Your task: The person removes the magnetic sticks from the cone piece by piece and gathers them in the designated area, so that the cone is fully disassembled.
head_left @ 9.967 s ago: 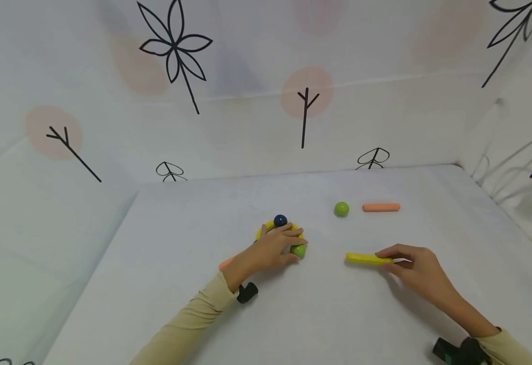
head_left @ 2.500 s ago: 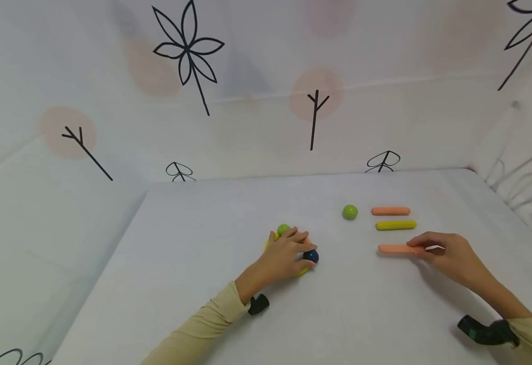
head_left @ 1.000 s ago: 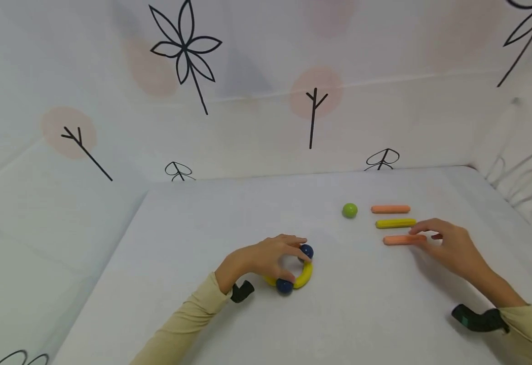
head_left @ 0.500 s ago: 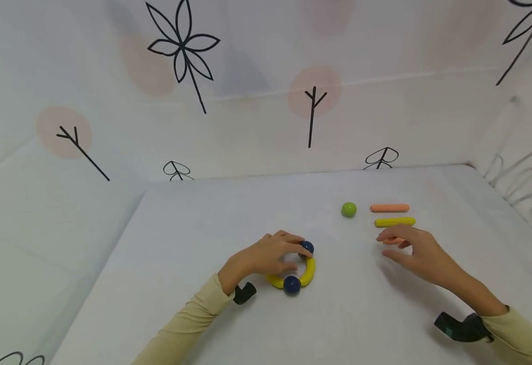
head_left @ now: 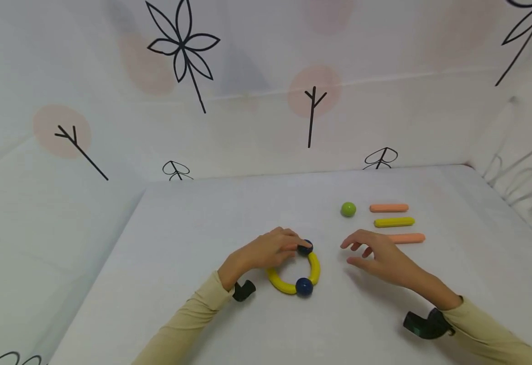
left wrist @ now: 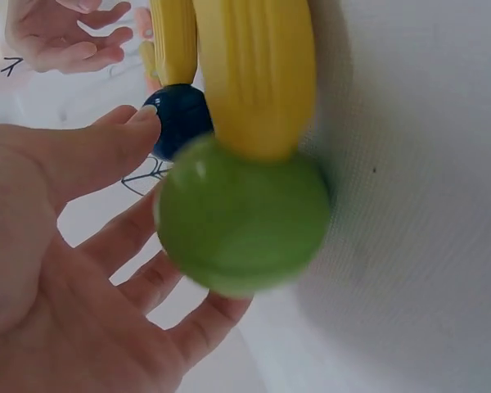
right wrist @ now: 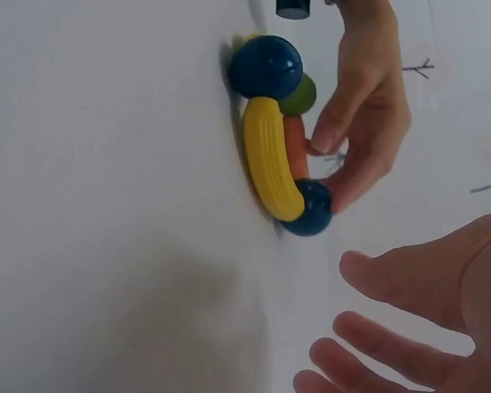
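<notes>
A toy ring of yellow curved rods (head_left: 315, 267) and balls lies flat on the table under my left hand (head_left: 266, 252). Its two navy balls show at the near side (head_left: 304, 287) and by my left fingertips (head_left: 307, 248). The left wrist view has its green ball (left wrist: 244, 217) in front of the palm, thumb at a navy ball (left wrist: 180, 121). An orange piece (right wrist: 295, 147) of the ring appears beside the left thumb in the right wrist view. To the right, my right hand (head_left: 380, 258) hovers, fingers loosely bent and apart, holding nothing.
Behind the right hand lie an orange straight rod (head_left: 407, 238), a yellow straight rod (head_left: 394, 222) and another orange rod (head_left: 389, 208), roughly parallel. A loose green ball (head_left: 348, 209) sits left of them. The white table (head_left: 202, 213) meets a patterned cloth wall (head_left: 248, 137).
The right hand has set an orange rod below the yellow one, let go, and moved left toward the ring. The ring has turned under the left hand, its near navy ball shifting right.
</notes>
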Demonstrator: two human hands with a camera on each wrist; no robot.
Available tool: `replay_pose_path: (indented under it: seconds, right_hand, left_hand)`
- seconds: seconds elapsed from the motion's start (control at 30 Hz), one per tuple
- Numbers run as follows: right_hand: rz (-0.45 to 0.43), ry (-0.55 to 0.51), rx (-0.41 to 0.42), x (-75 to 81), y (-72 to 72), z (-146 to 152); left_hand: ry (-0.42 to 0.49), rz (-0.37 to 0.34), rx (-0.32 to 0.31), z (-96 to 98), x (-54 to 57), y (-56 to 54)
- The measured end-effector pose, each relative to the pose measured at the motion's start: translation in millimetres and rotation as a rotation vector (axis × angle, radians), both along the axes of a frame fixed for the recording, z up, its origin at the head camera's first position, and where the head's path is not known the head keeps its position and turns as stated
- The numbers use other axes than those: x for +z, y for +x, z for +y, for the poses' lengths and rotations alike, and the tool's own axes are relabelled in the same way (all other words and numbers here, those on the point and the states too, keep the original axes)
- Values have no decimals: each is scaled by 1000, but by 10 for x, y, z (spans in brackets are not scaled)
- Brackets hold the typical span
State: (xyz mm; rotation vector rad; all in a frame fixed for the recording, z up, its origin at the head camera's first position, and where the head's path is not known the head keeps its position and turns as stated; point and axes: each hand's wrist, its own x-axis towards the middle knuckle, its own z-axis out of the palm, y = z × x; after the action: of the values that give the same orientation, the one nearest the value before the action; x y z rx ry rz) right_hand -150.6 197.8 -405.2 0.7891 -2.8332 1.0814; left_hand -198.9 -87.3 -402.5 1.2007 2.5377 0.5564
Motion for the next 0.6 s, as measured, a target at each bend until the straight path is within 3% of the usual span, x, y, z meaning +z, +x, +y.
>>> replay_pose_path:
  seconds: [0.3,0.6]
  right_hand:
    - [-157,-57,96,-153,-173,-402]
    - [-202,-153,-30,-235,-251,-685]
  left_hand:
    - [161,-148,56,-10,-72,-126]
    - [193,-213,30,23,-167,-240]
